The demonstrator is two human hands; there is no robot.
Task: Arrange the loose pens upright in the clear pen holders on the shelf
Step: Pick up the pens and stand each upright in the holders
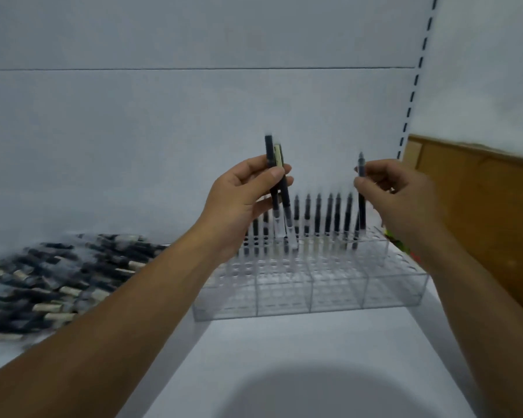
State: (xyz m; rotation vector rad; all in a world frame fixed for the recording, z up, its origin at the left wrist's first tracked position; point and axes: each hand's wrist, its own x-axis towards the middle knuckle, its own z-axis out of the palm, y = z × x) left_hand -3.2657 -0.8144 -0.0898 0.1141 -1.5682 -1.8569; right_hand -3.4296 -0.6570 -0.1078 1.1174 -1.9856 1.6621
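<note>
Head view: right hand [396, 188] is pinching one pen [361, 203] upright over the right end of the back row in the clear pen holder [314, 297], likely aligning it with a slot. The left hand [239, 194], its grip clasping two spare pens [277, 188], is holding stock. Loose pens [52, 276] are lying piled at the left edge of the shelf [284, 342].

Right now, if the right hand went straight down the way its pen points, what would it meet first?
Probably the clear pen holder: the right hand pinches a pen upright above the back row's right end, beside the standing pens. Depth is unclear, so it may graze the nearest one.
</note>
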